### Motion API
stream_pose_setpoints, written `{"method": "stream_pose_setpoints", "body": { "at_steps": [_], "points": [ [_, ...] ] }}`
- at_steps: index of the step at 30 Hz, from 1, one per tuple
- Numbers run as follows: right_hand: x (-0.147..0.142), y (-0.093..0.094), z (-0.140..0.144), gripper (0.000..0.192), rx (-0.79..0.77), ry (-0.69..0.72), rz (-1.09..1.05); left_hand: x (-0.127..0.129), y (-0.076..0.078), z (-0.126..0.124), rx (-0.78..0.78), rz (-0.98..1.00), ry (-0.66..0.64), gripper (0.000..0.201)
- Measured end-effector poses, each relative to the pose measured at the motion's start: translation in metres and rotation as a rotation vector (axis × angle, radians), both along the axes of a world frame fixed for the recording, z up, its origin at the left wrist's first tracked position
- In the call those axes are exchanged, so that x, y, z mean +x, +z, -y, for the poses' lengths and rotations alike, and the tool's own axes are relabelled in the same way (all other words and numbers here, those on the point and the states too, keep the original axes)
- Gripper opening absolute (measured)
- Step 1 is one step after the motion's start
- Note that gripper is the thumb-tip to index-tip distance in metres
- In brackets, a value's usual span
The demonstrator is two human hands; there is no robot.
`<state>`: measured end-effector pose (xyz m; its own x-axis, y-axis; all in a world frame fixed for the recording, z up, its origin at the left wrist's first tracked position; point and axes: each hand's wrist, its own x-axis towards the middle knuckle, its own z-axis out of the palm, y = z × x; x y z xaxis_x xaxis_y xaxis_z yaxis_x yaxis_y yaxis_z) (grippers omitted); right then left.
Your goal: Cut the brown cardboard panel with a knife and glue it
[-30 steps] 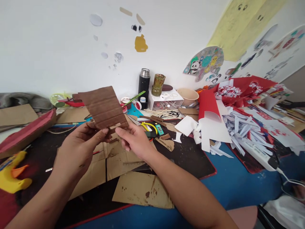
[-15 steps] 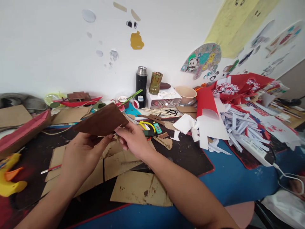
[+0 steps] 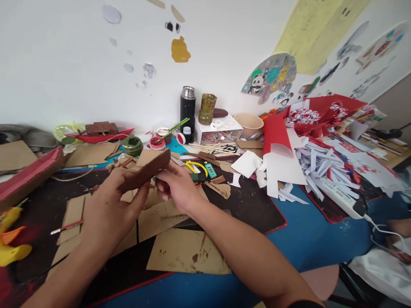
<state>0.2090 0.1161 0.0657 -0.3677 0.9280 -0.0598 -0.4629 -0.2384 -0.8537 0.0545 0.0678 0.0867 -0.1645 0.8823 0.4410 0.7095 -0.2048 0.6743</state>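
Note:
Both my hands hold one brown-painted piece of corrugated cardboard (image 3: 146,170) above the table, tipped nearly flat so mostly its edge shows. My left hand (image 3: 111,209) grips its lower left end with thumb and fingers. My right hand (image 3: 176,188) pinches its right end. Beneath the hands lie several plain cardboard sheets (image 3: 188,256) stained with brown paint, on a black mat (image 3: 253,209).
A thin paintbrush (image 3: 66,226) lies left of my left hand. Behind are a green paint pot (image 3: 132,145), a black flask (image 3: 188,109), a white box (image 3: 218,130), yellow-handled pliers (image 3: 197,167) and a red model boat (image 3: 102,131). White paper strips (image 3: 317,167) and red paper lie right. A yellow glue gun (image 3: 13,246) sits at far left.
The cardboard piece stood upright facing me, then tilted down to almost flat and dropped lower. Both hands kept their grip and moved slightly down. The view shifted a little.

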Motion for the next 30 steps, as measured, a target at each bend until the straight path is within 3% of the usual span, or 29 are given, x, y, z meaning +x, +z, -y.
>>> {"method": "stream_pose_setpoints", "body": {
  "at_steps": [8,16,23,30],
  "points": [
    [0.003,0.002,-0.002,0.027,-0.056,-0.03,0.014,0.004,0.008,-0.002,-0.145,0.196,0.034,0.041],
    [0.003,-0.001,0.0,0.025,0.0,0.054,0.035,-0.005,0.005,-0.009,-0.224,0.642,-0.06,0.051],
    [0.005,-0.001,-0.001,0.04,0.046,0.061,0.01,-0.004,0.006,-0.017,-0.266,1.057,-0.144,0.048],
    [0.004,0.0,-0.001,0.044,0.085,0.096,-0.016,-0.004,0.008,-0.02,-0.324,1.174,-0.157,0.051]
  ]
}}
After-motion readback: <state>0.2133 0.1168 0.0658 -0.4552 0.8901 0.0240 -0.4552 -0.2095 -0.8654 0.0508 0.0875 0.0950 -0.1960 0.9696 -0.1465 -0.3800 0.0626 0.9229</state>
